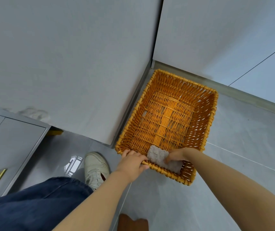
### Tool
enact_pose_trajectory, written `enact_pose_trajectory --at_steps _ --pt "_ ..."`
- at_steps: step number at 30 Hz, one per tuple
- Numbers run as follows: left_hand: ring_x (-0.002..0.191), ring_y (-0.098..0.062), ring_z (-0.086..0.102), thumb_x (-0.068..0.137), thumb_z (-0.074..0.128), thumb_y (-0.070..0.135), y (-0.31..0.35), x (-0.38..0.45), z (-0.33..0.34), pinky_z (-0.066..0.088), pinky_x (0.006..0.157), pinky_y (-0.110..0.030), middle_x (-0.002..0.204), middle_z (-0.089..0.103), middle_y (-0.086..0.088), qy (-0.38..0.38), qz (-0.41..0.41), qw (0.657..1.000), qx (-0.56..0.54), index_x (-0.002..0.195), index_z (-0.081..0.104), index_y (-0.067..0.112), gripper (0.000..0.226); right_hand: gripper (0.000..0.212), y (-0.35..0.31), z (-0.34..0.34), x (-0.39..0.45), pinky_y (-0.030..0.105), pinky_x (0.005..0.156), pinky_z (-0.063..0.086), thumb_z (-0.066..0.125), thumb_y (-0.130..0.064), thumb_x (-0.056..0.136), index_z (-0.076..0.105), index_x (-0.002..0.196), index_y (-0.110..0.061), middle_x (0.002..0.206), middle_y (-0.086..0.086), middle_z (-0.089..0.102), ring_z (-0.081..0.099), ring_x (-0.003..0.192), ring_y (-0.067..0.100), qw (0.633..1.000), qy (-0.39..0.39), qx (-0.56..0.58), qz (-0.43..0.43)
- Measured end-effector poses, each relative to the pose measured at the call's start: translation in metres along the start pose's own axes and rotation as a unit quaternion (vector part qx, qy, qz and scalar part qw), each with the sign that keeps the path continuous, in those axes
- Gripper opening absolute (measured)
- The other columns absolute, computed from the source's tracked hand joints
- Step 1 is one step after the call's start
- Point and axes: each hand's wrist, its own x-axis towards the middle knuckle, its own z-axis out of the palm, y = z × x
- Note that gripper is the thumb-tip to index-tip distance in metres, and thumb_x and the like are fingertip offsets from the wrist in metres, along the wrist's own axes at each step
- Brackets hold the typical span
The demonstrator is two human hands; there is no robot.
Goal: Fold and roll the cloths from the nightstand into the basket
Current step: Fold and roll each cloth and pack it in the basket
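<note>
An orange wicker basket [211,114] stands on the grey tiled floor against the wall corner. A grey rolled cloth [158,155] lies inside it against the near wall. My left hand [132,162] grips the basket's near rim, fingers curled over the edge. My right hand [176,155] reaches into the basket and holds the right part of the cloth roll, fingers around it. Apart from the roll, the woven bottom of the basket is bare.
A grey cabinet side [66,64] rises left of the basket, with a grey wall [225,39] behind. My white shoe [95,167] and dark blue trouser leg [33,205] are at lower left. A brown object [131,222] shows at the bottom edge.
</note>
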Motion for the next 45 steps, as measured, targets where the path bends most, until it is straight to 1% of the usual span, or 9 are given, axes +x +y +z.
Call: enact_pose_trajectory --at_steps 5,11,14,19,25,30,35,38,45 --pt "0.124 -0.014 0.038 0.098 0.041 0.045 -0.002 0.002 0.001 0.010 0.112 -0.032 0.128 0.054 0.008 0.001 -0.001 1.000 0.000 0.129 0.052 0.029 0.036 0.098 0.003 0.000 -0.001 0.037 0.115 0.024 0.065 -0.047 0.084 0.004 0.151 -0.010 0.156 0.011 0.018 0.021 0.143 0.029 0.995 0.006 0.103 0.004" --pt "0.122 -0.014 0.039 0.097 0.041 0.044 -0.004 0.003 0.002 0.011 0.110 -0.032 0.126 0.056 0.008 0.003 0.002 1.000 0.000 0.126 0.054 0.030 0.034 0.075 0.002 0.002 0.002 0.033 0.094 0.044 0.074 -0.032 0.078 0.037 0.140 -0.013 0.121 0.007 0.048 0.048 0.114 0.026 0.996 -0.019 0.077 -0.031" --pt "0.122 -0.014 0.039 0.097 0.041 0.044 -0.004 0.003 0.003 0.011 0.111 -0.032 0.125 0.056 0.009 0.001 0.001 1.000 -0.001 0.126 0.054 0.030 0.034 0.074 0.002 0.000 0.000 0.033 0.093 0.045 0.075 -0.028 0.076 0.038 0.138 -0.011 0.122 0.006 0.047 0.047 0.109 0.024 0.994 -0.009 0.092 -0.053" --pt "0.123 -0.014 0.038 0.098 0.041 0.044 -0.004 0.004 0.002 0.011 0.111 -0.032 0.127 0.055 0.008 0.007 0.000 1.000 0.005 0.127 0.053 0.029 0.035 0.074 0.004 -0.012 -0.002 0.035 0.094 0.044 0.076 -0.028 0.076 0.039 0.137 -0.012 0.127 0.006 0.044 0.045 0.115 0.024 0.982 0.105 0.098 -0.119" --pt "0.124 -0.015 0.038 0.097 0.042 0.044 -0.002 0.002 0.003 0.009 0.113 -0.033 0.128 0.055 0.007 0.002 -0.001 1.000 -0.005 0.128 0.053 0.028 0.036 0.057 0.004 0.005 0.004 0.032 0.090 0.038 0.069 -0.059 0.074 0.055 0.112 -0.020 0.112 0.001 0.051 0.048 0.104 0.022 0.971 0.146 -0.168 -0.089" --pt "0.125 -0.014 0.038 0.097 0.043 0.042 -0.005 0.002 0.001 0.008 0.113 -0.031 0.127 0.055 0.006 0.009 0.002 1.000 -0.019 0.127 0.053 0.027 0.035 0.078 0.006 0.001 -0.006 0.034 0.102 0.040 0.069 -0.059 0.073 0.043 0.136 -0.023 0.133 0.001 0.046 0.044 0.123 0.024 0.957 0.198 -0.161 -0.135" --pt "0.124 -0.015 0.039 0.098 0.042 0.042 -0.005 0.001 0.001 0.008 0.112 -0.031 0.127 0.055 0.006 0.007 0.001 1.000 -0.017 0.128 0.053 0.027 0.035 0.051 0.014 0.022 -0.005 0.029 0.092 0.048 0.064 -0.033 0.087 0.045 0.133 -0.024 0.129 0.002 0.053 0.052 0.114 0.021 0.947 0.245 -0.145 -0.148" --pt "0.126 -0.016 0.038 0.099 0.041 0.039 -0.004 0.000 0.000 0.007 0.114 -0.032 0.129 0.054 0.005 0.006 0.002 1.000 -0.023 0.129 0.052 0.026 0.034 0.050 0.012 0.029 -0.004 0.032 0.096 0.048 0.059 -0.025 0.091 0.042 0.138 -0.026 0.134 0.004 0.050 0.050 0.120 0.024 0.948 0.233 -0.170 -0.136" --pt "0.127 -0.015 0.036 0.098 0.045 0.034 -0.002 -0.007 -0.008 0.011 0.113 -0.032 0.132 0.051 0.007 0.033 -0.006 0.999 -0.041 0.129 0.051 0.028 0.032 0.076 0.010 0.020 -0.014 0.036 0.105 0.041 0.070 -0.039 0.079 0.031 0.143 -0.022 0.143 0.005 0.040 0.042 0.130 0.026 0.959 0.209 -0.150 -0.118"
